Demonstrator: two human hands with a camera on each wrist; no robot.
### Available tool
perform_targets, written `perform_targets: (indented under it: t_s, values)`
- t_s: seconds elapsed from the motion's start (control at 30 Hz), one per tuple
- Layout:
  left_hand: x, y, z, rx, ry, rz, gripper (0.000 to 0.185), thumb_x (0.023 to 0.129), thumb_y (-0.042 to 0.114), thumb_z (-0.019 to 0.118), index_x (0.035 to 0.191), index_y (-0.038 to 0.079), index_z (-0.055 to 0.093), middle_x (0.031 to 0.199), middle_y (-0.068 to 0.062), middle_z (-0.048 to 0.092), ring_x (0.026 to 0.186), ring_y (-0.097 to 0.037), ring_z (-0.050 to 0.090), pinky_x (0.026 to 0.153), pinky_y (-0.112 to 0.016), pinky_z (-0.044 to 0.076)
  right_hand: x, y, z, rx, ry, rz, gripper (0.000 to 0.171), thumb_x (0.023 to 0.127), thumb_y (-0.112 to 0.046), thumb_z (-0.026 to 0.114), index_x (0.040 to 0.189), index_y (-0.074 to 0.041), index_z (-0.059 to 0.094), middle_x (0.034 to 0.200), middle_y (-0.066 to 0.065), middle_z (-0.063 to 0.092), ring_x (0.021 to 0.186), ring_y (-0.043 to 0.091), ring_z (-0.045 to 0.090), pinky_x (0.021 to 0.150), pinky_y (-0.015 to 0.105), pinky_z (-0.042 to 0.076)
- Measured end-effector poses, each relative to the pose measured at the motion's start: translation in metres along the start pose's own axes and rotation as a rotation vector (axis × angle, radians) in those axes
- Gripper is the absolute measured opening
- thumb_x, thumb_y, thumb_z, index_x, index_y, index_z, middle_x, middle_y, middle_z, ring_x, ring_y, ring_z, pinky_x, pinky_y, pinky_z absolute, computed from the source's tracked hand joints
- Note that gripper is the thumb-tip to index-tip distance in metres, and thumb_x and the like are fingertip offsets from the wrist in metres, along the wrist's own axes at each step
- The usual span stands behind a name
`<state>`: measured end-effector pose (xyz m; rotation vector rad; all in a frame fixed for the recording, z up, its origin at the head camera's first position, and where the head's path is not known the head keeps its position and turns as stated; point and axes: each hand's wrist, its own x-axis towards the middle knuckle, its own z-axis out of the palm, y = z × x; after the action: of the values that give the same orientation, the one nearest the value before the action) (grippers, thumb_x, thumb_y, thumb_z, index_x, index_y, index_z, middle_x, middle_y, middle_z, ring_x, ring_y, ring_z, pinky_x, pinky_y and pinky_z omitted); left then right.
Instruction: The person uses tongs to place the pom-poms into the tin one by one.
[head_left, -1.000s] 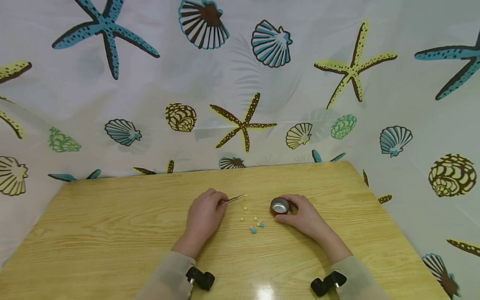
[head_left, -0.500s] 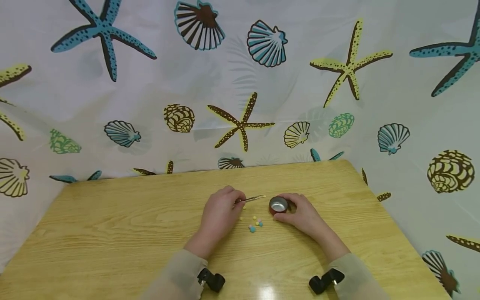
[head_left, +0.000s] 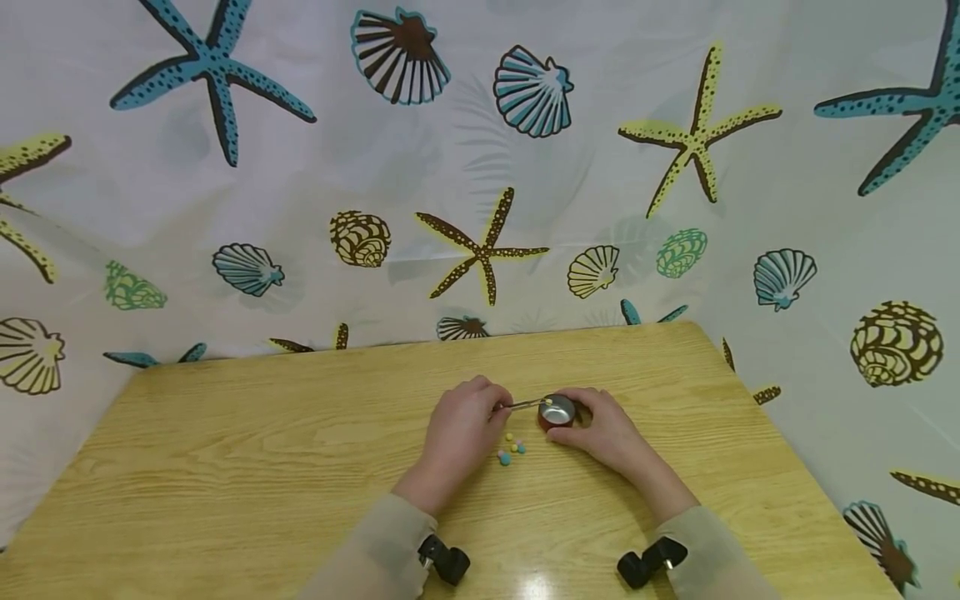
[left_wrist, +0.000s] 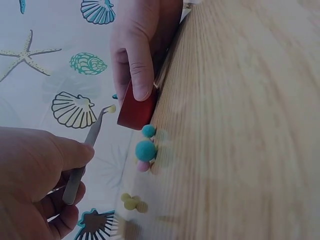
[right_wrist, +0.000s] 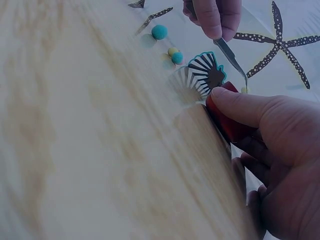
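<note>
Head view: left hand [head_left: 459, 429] pinches slim metal tweezers [head_left: 525, 405], tips gripping a tiny yellow ball [head_left: 549, 402] over the small red metal-lined cup [head_left: 558, 412] | right hand [head_left: 609, 429] grasps that cup on the wooden table [head_left: 225, 467] | loose coloured balls [head_left: 512, 450] lie between both hands

- No text, label, brand, number or sign can be read in any view.
- The curtain [head_left: 480, 167] behind the table's far edge bears only printed starfish and shells, no lettering.
</note>
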<state>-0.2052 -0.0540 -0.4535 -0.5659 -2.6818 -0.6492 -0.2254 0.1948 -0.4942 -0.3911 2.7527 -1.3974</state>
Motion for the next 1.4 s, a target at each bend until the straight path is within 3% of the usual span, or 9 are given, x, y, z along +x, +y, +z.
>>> perform_targets:
  t_s: [0.33,0.6,0.7,1.07,1.27,1.4]
  values:
    - [0.004,0.003,0.002,0.003,-0.019,-0.002,0.004,0.101,0.015,0.084,0.105,0.015,0.083,0.099,0.001,0.072,0.087,-0.020,0.068,0.084,-0.044,0.058,0.000,-0.001,0.000,0.011,0.007,0.017,0.059,0.093,-0.031,0.093,0.145,-0.012,0.071,0.144,0.012,0.067,0.140,0.038,0.054,0.122,0.063,0.036]
    - [0.001,0.001,-0.001,0.000,0.009,-0.019,0.004,0.101,0.014,0.085,0.105,0.015,0.083,0.098,0.001,0.072,0.087,-0.020,0.068,0.080,-0.041,0.058,0.001,0.001,0.001,0.015,0.002,0.009,0.059,0.093,-0.029,0.093,0.145,-0.012,0.071,0.145,0.013,0.067,0.147,0.040,0.050,0.128,0.063,0.027]
    - [-0.001,-0.003,-0.002,0.010,0.022,-0.039,0.004,0.100,0.014,0.085,0.104,0.015,0.083,0.098,0.001,0.072,0.087,-0.021,0.069,0.080,-0.040,0.058,0.000,0.001,0.001,0.013,0.002,0.012,0.060,0.093,-0.029,0.094,0.145,-0.011,0.071,0.144,0.012,0.067,0.144,0.040,0.052,0.125,0.063,0.032]
    - [-0.016,-0.030,-0.015,0.008,0.080,-0.073,0.005,0.099,0.009,0.086,0.101,0.012,0.083,0.096,-0.001,0.072,0.085,-0.021,0.069,0.077,-0.041,0.059,-0.004,-0.001,0.000,0.019,-0.003,0.034,0.061,0.093,-0.031,0.093,0.146,-0.012,0.070,0.146,0.012,0.065,0.145,0.040,0.051,0.122,0.066,0.034]
    - [-0.023,-0.045,-0.019,0.012,0.062,-0.112,0.005,0.099,0.009,0.085,0.102,0.012,0.082,0.098,-0.001,0.072,0.088,-0.021,0.068,0.079,-0.041,0.059,-0.004,0.000,0.000,0.017,-0.007,0.031,0.062,0.093,-0.031,0.093,0.147,-0.011,0.069,0.147,0.013,0.066,0.150,0.042,0.047,0.129,0.065,0.023]
    - [-0.027,-0.051,-0.021,0.009,0.055,-0.112,0.005,0.099,0.009,0.085,0.102,0.012,0.082,0.098,-0.002,0.072,0.088,-0.022,0.069,0.079,-0.042,0.059,-0.004,0.000,0.000,0.014,-0.006,0.027,0.063,0.093,-0.032,0.093,0.147,-0.011,0.069,0.146,0.013,0.066,0.145,0.041,0.050,0.125,0.066,0.030]
